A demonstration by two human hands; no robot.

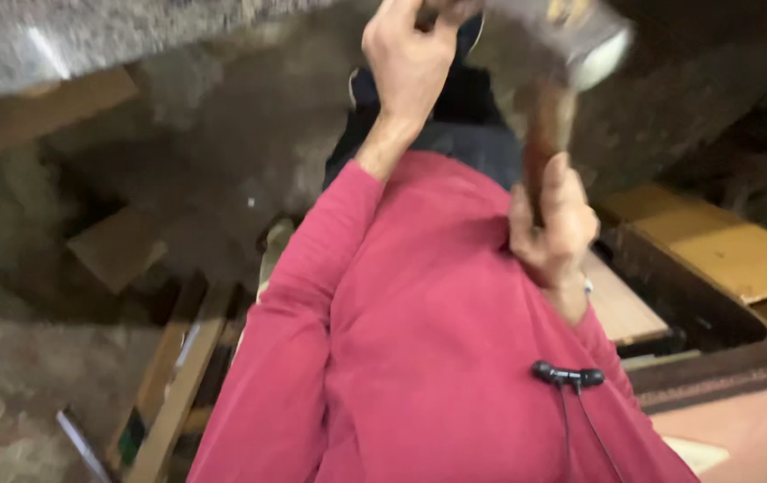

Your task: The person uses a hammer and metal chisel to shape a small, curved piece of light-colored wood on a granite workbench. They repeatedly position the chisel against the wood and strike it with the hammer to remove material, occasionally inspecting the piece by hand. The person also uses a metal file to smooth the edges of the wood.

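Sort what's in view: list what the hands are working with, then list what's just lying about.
In hand:
- wooden-handled hammer with blurred metal head, gripped by the right hand
- left hand, raised at the top edge; what it grips is hidden

Lying about:
- yellow wooden boards
- flat brown cardboard piece
- pale wooden slats
- speckled grey stone slab

You have two hands up: your left hand [410, 58] and your right hand [552, 224]. You hold one hammer [562, 54]. One black clip-on microphone [567, 376] sits on your one red shirt [419, 358].
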